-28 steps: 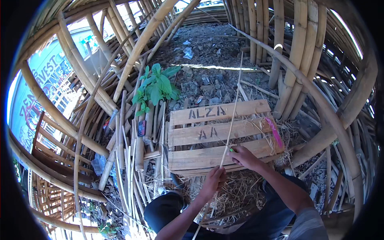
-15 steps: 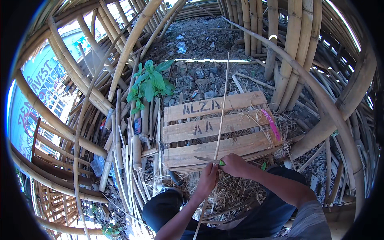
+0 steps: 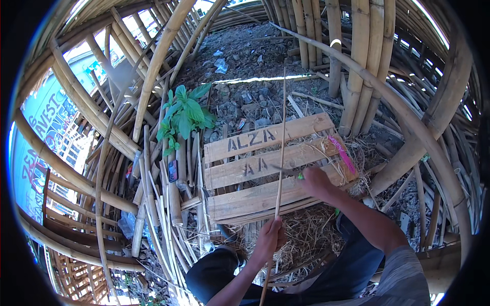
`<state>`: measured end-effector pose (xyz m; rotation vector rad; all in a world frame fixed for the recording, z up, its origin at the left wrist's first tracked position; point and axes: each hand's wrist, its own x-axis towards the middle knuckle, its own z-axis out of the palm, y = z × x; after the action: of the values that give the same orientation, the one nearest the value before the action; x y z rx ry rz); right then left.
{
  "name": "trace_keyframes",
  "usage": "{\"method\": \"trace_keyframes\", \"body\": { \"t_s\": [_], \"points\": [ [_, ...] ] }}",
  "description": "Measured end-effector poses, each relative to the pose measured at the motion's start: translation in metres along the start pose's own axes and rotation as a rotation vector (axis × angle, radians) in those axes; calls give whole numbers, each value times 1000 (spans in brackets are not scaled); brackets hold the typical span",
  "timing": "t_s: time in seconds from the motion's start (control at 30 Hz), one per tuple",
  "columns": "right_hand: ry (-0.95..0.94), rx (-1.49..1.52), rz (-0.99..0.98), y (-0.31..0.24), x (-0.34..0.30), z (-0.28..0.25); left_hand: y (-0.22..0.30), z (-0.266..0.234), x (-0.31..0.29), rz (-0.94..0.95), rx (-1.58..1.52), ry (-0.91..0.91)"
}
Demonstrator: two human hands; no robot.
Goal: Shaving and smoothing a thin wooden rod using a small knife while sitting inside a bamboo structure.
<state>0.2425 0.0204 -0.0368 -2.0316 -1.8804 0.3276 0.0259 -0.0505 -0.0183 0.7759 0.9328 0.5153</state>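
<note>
A long thin bamboo strip (image 3: 283,113) runs upright through the picture, passing over a slatted wooden crate (image 3: 240,202). My left hand (image 3: 268,238) is closed round the strip just below the crate's near edge. Over the crate's right half, my right hand (image 3: 316,182) grips a knife (image 3: 284,169) whose handle shows a bit of green. The blade points left and crosses the strip's line; whether it touches the strip I cannot tell. Pale shavings (image 3: 306,235) lie between my knees, below the crate.
Split bamboo lengths (image 3: 173,237) and a phone-like object (image 3: 173,171) lie left of the crate. A leafy green plant (image 3: 185,113) grows behind them. Thick bamboo posts (image 3: 367,66) stand at the right, with a curved pole (image 3: 408,115) in front. A pink ribbon (image 3: 343,154) lies on the crate.
My right hand and the knife have moved away from my left hand, farther forward and right. My left hand still holds the strip, a little nearer to me. The view has shifted slightly.
</note>
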Motion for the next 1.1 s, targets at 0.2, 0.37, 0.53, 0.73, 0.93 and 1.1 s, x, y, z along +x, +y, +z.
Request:
{"method": "trace_keyframes", "body": {
  "t_s": [0.2, 0.37, 0.53, 0.73, 0.93, 1.1],
  "points": [
    [-198, 2, -342, -55, -51, 26, -13, -17, 16, 672, 840, 326],
    [-14, 17, 104, -16, 10, -7, 0, -5, -2, 398, 877, 358],
    [14, 10, -58, -10, -2, 6, -13, -12, 2, 409, 628, 302],
    [-193, 11, -326, -48, -44, 20, -17, -18, 17, 379, 655, 335],
    [-295, -34, -142, -31, -40, 44, -36, -14, 24, 25, 149, 193],
    [-435, -9, -225, -37, -60, 48, -54, -23, 23, -110, -190, 49]
  ]
}}
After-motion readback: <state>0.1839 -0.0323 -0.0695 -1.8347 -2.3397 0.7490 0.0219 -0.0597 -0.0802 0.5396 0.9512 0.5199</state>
